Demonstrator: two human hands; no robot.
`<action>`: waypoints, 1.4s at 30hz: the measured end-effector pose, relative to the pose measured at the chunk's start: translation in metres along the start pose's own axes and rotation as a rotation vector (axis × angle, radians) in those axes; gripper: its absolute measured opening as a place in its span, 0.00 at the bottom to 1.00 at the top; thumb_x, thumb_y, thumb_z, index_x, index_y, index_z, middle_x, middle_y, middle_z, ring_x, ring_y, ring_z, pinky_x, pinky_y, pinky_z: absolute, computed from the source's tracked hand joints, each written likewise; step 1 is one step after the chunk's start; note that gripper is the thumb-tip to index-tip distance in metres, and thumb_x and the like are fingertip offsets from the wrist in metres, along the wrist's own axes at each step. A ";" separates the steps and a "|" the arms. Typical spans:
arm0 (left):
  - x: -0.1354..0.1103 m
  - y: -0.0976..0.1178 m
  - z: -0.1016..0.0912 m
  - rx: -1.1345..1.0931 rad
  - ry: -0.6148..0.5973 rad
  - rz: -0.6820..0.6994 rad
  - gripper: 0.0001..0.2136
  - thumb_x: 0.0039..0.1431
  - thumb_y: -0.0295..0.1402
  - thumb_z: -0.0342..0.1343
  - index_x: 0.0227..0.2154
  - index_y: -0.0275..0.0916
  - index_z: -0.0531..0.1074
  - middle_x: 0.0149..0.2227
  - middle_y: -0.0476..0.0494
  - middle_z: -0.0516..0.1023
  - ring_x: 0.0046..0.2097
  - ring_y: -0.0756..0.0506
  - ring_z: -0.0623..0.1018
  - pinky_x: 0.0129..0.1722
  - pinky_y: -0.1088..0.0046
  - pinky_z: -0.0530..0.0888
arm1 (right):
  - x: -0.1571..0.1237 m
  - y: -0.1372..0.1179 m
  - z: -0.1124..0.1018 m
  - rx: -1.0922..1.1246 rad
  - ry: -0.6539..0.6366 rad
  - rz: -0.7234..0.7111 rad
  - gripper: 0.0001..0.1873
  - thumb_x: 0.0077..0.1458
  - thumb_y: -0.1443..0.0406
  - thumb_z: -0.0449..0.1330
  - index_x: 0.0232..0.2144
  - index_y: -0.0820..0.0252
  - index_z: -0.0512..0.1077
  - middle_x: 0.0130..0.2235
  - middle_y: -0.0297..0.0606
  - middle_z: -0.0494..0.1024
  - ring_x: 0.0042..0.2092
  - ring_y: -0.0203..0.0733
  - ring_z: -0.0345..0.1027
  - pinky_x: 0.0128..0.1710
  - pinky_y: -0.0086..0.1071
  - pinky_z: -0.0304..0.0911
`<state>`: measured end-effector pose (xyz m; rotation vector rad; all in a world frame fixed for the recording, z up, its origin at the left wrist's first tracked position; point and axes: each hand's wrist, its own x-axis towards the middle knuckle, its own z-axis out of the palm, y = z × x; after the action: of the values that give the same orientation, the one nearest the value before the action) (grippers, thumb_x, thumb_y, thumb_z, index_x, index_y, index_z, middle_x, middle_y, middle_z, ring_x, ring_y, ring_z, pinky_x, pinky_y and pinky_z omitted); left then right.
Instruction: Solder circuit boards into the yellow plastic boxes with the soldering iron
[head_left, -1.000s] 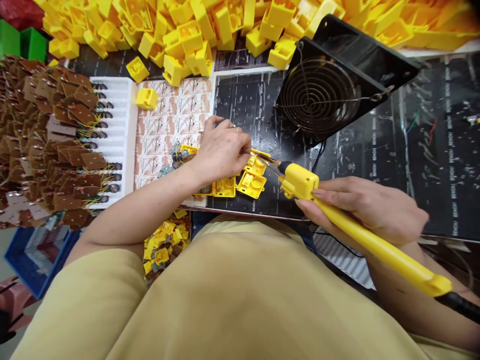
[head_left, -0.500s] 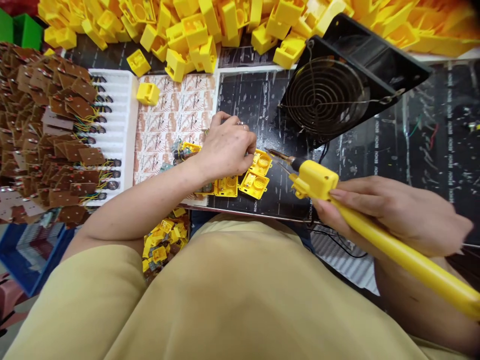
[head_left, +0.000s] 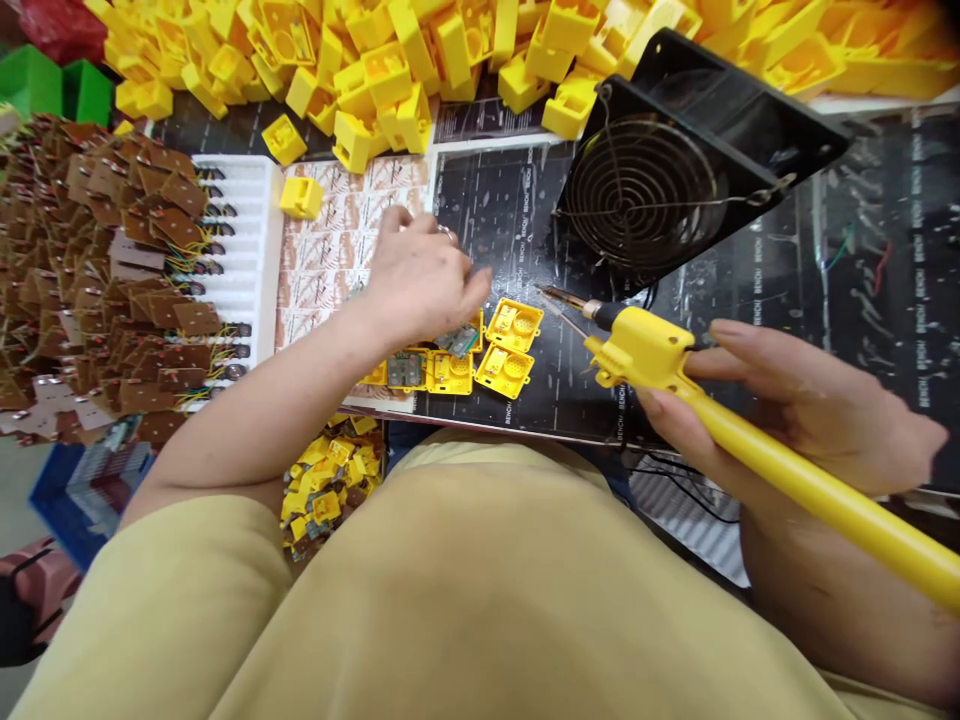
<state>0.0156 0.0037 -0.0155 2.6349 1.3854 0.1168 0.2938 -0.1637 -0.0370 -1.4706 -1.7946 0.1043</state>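
Note:
My right hand (head_left: 810,420) holds a yellow soldering iron (head_left: 652,350) by its long handle, the metal tip pointing left above the black bench. My left hand (head_left: 427,275) is over several small yellow cases, its thumb stretched away from the bent fingers; its palm side is hidden. Just below it, a small circuit board (head_left: 459,340) lies tilted at a case. Two open cases, an upper one (head_left: 514,325) and a lower one (head_left: 505,371), sit between my left hand and the iron's tip. Another case holds a grey-green board (head_left: 406,370).
A black fan (head_left: 637,200) with a wire guard stands behind the iron. Yellow housings (head_left: 382,75) are heaped along the back. Brown circuit boards (head_left: 150,280) are piled on a white ribbed tray (head_left: 251,250) at the left. More yellow parts (head_left: 330,480) lie below the bench edge.
My left hand has moved left and slightly up, its thumb spreading away and uncovering the tilted board. The soldering iron has shifted slightly right. The view has shifted a little.

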 end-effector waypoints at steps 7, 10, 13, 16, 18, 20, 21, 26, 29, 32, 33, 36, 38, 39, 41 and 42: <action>-0.002 0.004 -0.005 -0.090 -0.224 -0.055 0.13 0.63 0.42 0.56 0.37 0.41 0.82 0.39 0.43 0.84 0.52 0.35 0.78 0.64 0.45 0.64 | 0.006 0.001 -0.001 -0.113 0.017 -0.153 0.34 0.64 0.58 0.68 0.69 0.39 0.65 0.42 0.29 0.85 0.35 0.44 0.82 0.28 0.34 0.72; -0.008 0.004 -0.005 -0.195 -0.087 -0.002 0.13 0.65 0.41 0.54 0.44 0.43 0.81 0.51 0.42 0.83 0.55 0.36 0.77 0.64 0.47 0.63 | 0.008 0.000 -0.002 -0.120 0.039 -0.176 0.34 0.63 0.58 0.69 0.68 0.40 0.65 0.41 0.30 0.85 0.33 0.43 0.81 0.26 0.34 0.71; -0.012 0.006 0.001 -0.244 -0.082 0.081 0.10 0.64 0.38 0.56 0.42 0.44 0.80 0.51 0.44 0.82 0.55 0.37 0.76 0.63 0.47 0.63 | 0.011 -0.001 -0.001 -0.135 0.012 -0.250 0.33 0.65 0.59 0.67 0.69 0.44 0.64 0.42 0.33 0.85 0.33 0.44 0.81 0.27 0.35 0.73; -0.013 0.012 0.009 -0.226 -0.143 0.051 0.08 0.63 0.35 0.56 0.36 0.42 0.80 0.44 0.46 0.84 0.52 0.38 0.76 0.62 0.46 0.63 | 0.012 -0.001 -0.001 -0.155 -0.015 -0.262 0.32 0.65 0.58 0.66 0.68 0.47 0.65 0.40 0.34 0.85 0.31 0.44 0.80 0.27 0.35 0.73; -0.011 0.015 0.012 -0.209 -0.143 0.012 0.08 0.63 0.33 0.55 0.34 0.42 0.80 0.39 0.46 0.84 0.49 0.39 0.76 0.63 0.45 0.62 | 0.011 -0.002 -0.002 -0.163 -0.008 -0.263 0.32 0.64 0.59 0.67 0.67 0.47 0.66 0.40 0.32 0.85 0.31 0.42 0.80 0.26 0.34 0.72; -0.009 0.018 0.012 -0.206 -0.145 -0.005 0.08 0.62 0.33 0.55 0.34 0.42 0.80 0.35 0.47 0.83 0.46 0.40 0.77 0.63 0.45 0.61 | 0.012 -0.003 -0.002 -0.159 -0.003 -0.273 0.32 0.65 0.60 0.67 0.67 0.48 0.65 0.41 0.32 0.86 0.32 0.41 0.81 0.25 0.32 0.71; -0.008 0.019 0.011 -0.206 -0.146 -0.008 0.07 0.62 0.33 0.56 0.34 0.42 0.80 0.34 0.48 0.82 0.45 0.41 0.77 0.64 0.46 0.61 | 0.013 -0.005 -0.002 -0.157 -0.014 -0.281 0.30 0.66 0.59 0.66 0.67 0.50 0.65 0.41 0.33 0.86 0.32 0.40 0.81 0.25 0.31 0.71; -0.003 0.023 0.008 -0.167 -0.166 -0.012 0.07 0.59 0.32 0.55 0.33 0.42 0.80 0.32 0.48 0.81 0.42 0.42 0.77 0.63 0.47 0.62 | 0.019 -0.016 0.000 -0.077 -0.071 -0.345 0.14 0.64 0.63 0.69 0.49 0.57 0.72 0.35 0.33 0.85 0.31 0.38 0.80 0.29 0.27 0.74; -0.001 0.025 0.005 -0.134 -0.194 0.004 0.08 0.59 0.32 0.55 0.32 0.42 0.79 0.31 0.47 0.81 0.42 0.41 0.77 0.62 0.46 0.63 | 0.021 -0.019 0.004 0.024 -0.059 -0.366 0.12 0.60 0.68 0.71 0.41 0.56 0.71 0.31 0.32 0.83 0.31 0.39 0.80 0.30 0.27 0.75; 0.003 0.028 0.001 -0.112 -0.220 0.039 0.08 0.58 0.31 0.54 0.31 0.41 0.79 0.32 0.47 0.81 0.44 0.40 0.78 0.62 0.45 0.64 | 0.023 -0.020 0.008 0.058 -0.064 -0.377 0.13 0.58 0.69 0.72 0.40 0.56 0.71 0.32 0.32 0.83 0.31 0.40 0.80 0.30 0.29 0.76; 0.005 0.029 0.000 -0.101 -0.228 0.048 0.08 0.58 0.31 0.54 0.30 0.41 0.79 0.32 0.46 0.81 0.45 0.39 0.78 0.62 0.45 0.64 | 0.024 -0.020 0.009 0.064 -0.064 -0.385 0.13 0.58 0.69 0.72 0.40 0.56 0.71 0.32 0.32 0.83 0.31 0.40 0.80 0.30 0.29 0.77; 0.009 0.032 -0.001 -0.058 -0.241 0.069 0.07 0.56 0.29 0.55 0.29 0.40 0.79 0.31 0.46 0.80 0.46 0.39 0.79 0.61 0.46 0.65 | 0.027 -0.021 0.009 0.080 -0.091 -0.400 0.14 0.57 0.69 0.72 0.41 0.57 0.72 0.33 0.33 0.84 0.31 0.39 0.80 0.31 0.29 0.77; 0.012 0.034 -0.001 -0.039 -0.244 0.087 0.08 0.56 0.27 0.54 0.28 0.40 0.79 0.30 0.46 0.79 0.46 0.39 0.79 0.61 0.46 0.65 | 0.027 -0.020 0.006 0.087 -0.119 -0.399 0.14 0.58 0.69 0.72 0.42 0.56 0.72 0.33 0.32 0.84 0.32 0.38 0.80 0.31 0.29 0.78; 0.013 0.034 -0.001 -0.032 -0.245 0.094 0.08 0.56 0.27 0.54 0.28 0.40 0.79 0.29 0.46 0.79 0.46 0.39 0.79 0.61 0.46 0.65 | 0.026 -0.019 0.003 0.086 -0.127 -0.383 0.14 0.58 0.68 0.72 0.42 0.55 0.72 0.33 0.31 0.84 0.32 0.38 0.80 0.31 0.29 0.77; 0.014 0.035 -0.002 -0.020 -0.246 0.103 0.08 0.56 0.27 0.54 0.27 0.40 0.79 0.29 0.47 0.79 0.46 0.40 0.78 0.62 0.46 0.65 | 0.021 -0.015 -0.004 0.063 -0.115 -0.302 0.11 0.62 0.65 0.70 0.44 0.54 0.73 0.34 0.32 0.84 0.33 0.38 0.80 0.30 0.28 0.76; 0.015 0.035 -0.002 -0.015 -0.248 0.105 0.08 0.56 0.26 0.54 0.27 0.40 0.79 0.29 0.47 0.79 0.47 0.40 0.78 0.62 0.46 0.65 | 0.018 -0.013 -0.007 0.044 -0.102 -0.254 0.10 0.64 0.63 0.68 0.45 0.53 0.73 0.35 0.33 0.84 0.34 0.38 0.81 0.30 0.28 0.76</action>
<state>0.0517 -0.0034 -0.0073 2.6026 1.1629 -0.1813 0.2874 -0.1554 -0.0160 -1.2145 -2.0330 0.0908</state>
